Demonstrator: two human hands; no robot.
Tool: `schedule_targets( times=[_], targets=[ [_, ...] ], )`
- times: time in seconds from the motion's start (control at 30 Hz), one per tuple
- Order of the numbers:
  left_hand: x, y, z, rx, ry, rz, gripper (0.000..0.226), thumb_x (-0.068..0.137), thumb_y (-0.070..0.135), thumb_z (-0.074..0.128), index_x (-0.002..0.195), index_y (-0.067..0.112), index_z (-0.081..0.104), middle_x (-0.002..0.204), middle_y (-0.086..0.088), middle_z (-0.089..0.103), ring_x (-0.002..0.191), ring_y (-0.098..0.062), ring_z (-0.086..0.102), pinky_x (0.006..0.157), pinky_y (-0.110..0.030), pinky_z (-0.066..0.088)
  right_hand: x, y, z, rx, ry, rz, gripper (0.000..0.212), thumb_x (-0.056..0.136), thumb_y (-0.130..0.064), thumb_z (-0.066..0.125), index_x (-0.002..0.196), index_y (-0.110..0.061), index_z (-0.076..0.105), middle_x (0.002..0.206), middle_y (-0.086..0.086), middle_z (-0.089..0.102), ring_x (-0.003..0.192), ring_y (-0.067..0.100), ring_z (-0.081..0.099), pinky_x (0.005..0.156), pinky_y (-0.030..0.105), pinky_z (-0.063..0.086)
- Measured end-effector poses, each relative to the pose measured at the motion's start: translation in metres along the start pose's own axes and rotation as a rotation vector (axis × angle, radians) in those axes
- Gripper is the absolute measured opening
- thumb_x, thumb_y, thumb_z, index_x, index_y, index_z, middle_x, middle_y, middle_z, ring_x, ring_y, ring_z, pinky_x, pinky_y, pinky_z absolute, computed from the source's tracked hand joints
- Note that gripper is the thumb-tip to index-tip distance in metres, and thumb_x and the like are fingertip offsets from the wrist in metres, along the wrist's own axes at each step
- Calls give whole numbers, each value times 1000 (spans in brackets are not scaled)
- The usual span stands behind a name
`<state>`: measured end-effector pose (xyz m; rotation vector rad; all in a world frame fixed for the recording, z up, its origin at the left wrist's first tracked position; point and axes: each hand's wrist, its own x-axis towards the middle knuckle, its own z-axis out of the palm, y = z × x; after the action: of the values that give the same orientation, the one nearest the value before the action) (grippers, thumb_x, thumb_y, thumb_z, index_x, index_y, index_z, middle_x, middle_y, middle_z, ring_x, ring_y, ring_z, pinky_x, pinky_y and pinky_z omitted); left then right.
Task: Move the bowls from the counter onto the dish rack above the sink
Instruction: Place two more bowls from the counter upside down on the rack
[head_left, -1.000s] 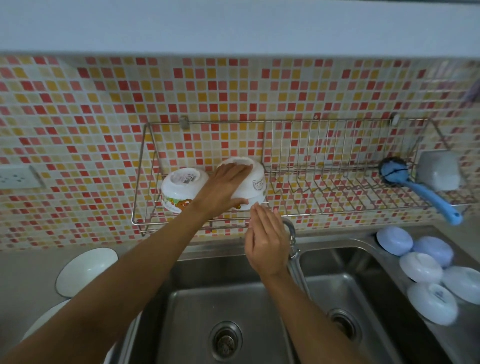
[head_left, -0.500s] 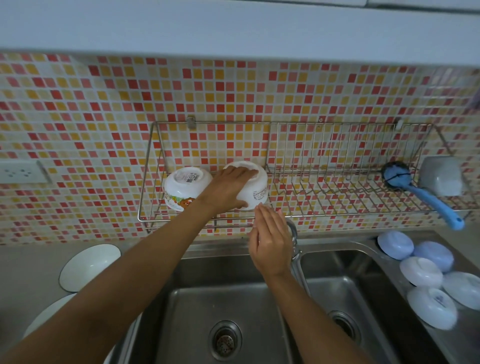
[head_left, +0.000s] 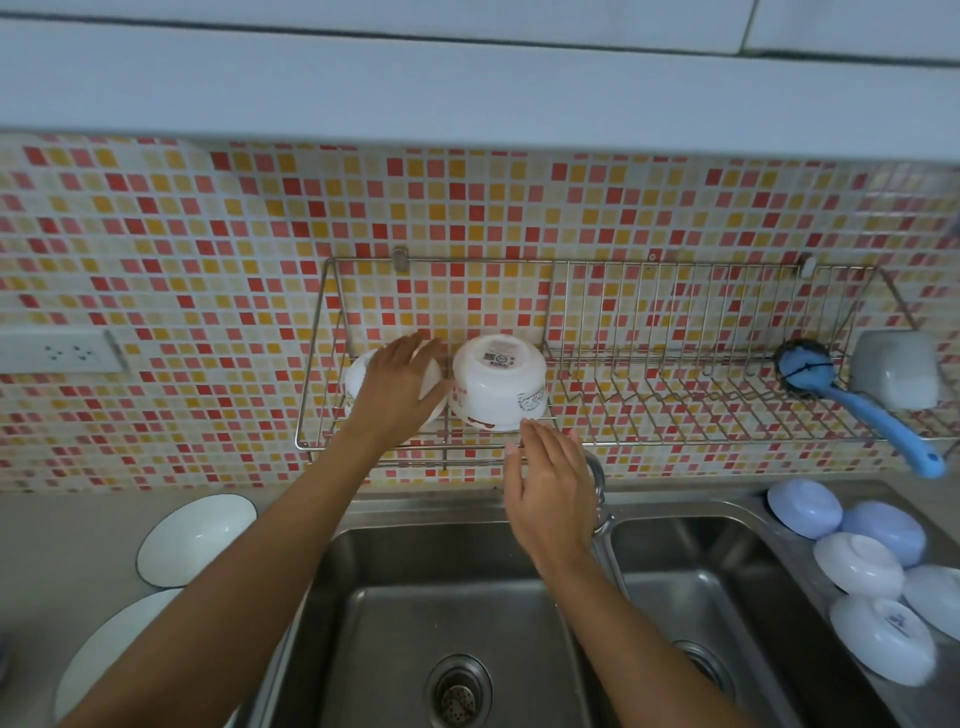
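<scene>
Head view, nearest first: the double sink (head_left: 452, 613) fills the bottom middle, with two white plates (head_left: 197, 538) on the worktop (head_left: 62, 525) at its left edge and a cluster of upturned pale blue and white bowls (head_left: 857, 564) on the draining board along its right edge, not yet moved. Above the sink divider the right hand (head_left: 550, 493) is released, fingers straight, its fingertips just below the rack's front rail and holding nothing. Farther up, the left hand (head_left: 400, 389) lies flat with spread fingers over an upturned white bowl (head_left: 358, 379) at the left end of the dish rack (head_left: 675, 436); a second white bowl (head_left: 498, 382) sits upside down just beside it, label up. At the rack's right end a blue brush (head_left: 862, 405) leans by a white cup (head_left: 898, 369). The waiting bowls look light, rigid and smooth, probably slick if wet and perhaps breakable; a grasp spanning the domed base, or thumb under the rim, seems safest.
</scene>
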<state>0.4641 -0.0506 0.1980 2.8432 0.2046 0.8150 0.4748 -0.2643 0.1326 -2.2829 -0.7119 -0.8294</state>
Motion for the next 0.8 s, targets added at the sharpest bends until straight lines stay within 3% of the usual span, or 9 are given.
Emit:
schedule_targets(
  times=[0.07,0.17,0.27,0.47,0.57,0.7,0.8],
  targets=[
    [-12,-11,-2,12,3,-88,54,94,40,50,141,16,41,151,-11,37,138,-33,35,115,-50,27,8,-9,-8,-36,-141,56,60,97,-51,38,142,-13,44,142,8,52,132,25,49,114,43,34],
    [-24,-17,-4,-44,55,-160,45,95,36,48,136,17,48,148,-8,42,134,-31,41,112,-49,32,30,-11,-7,-62,-330,68,73,97,-59,31,154,-17,10,161,7,16,148,25,18,118,38,1],
    [-33,-16,-4,-29,62,-157,43,97,34,46,137,19,48,146,-5,45,133,-28,44,112,-48,33,54,-14,4,-76,-418,83,72,99,-56,25,154,-17,-1,163,5,3,150,25,7,119,40,-2],
    [-45,-19,-1,-45,-25,-176,50,100,41,31,146,23,35,151,0,37,142,-20,30,110,-47,36,55,-16,18,-237,-420,52,69,99,-52,14,154,-12,0,163,7,3,150,26,6,121,49,3],
    [-44,-21,2,3,-94,-135,53,100,44,24,149,24,26,156,2,28,145,-18,21,116,-47,27,55,-15,21,-248,-404,64,70,99,-52,15,154,-11,1,163,9,5,150,27,8,121,49,6],
    [-46,-17,2,61,-106,-178,55,100,47,17,151,25,16,160,3,13,148,-19,9,118,-41,9,47,-17,19,-260,-342,45,69,97,-47,11,151,-5,23,157,14,28,146,28,25,120,51,15],
    [-62,-12,2,136,-38,-172,56,101,46,13,152,22,16,159,0,14,147,-20,12,116,-36,2,35,-18,17,-251,-301,39,65,100,-45,12,146,-5,36,151,13,39,142,28,33,120,50,16]
  ],
)
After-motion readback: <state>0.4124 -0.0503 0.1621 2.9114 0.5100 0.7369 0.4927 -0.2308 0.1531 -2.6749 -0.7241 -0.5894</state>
